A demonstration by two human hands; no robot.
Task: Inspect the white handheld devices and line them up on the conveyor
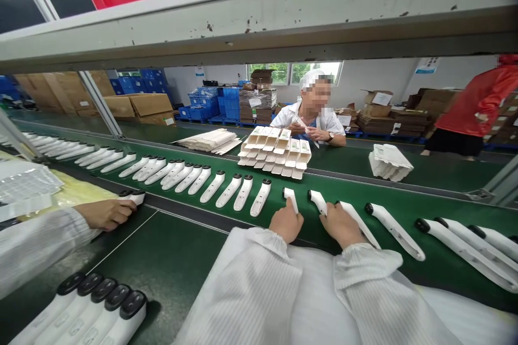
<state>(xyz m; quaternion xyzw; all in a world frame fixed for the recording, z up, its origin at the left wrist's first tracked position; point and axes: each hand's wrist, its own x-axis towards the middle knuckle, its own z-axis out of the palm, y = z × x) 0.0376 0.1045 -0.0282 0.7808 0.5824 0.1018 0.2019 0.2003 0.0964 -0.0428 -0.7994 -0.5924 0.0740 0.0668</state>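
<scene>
Head view: on the green belt [404,206], our left hand [286,222] grasps one device [290,193], our right hand [343,225] another [318,201]. They look light, stiff and smooth, best held mid-body.

Devices [261,198] run L-to-R on yr belt [348,186]; box stack [275,152] behind, flat cartons [210,141] to its L.

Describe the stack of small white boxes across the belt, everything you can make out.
The stack is of narrow cartons, seemingly thin card, white with some green print on top. They lie in layers, open ends and flaps toward the camera, on the far green surface, before a person in a white cap. Their contents, if any, I can't tell.
</scene>
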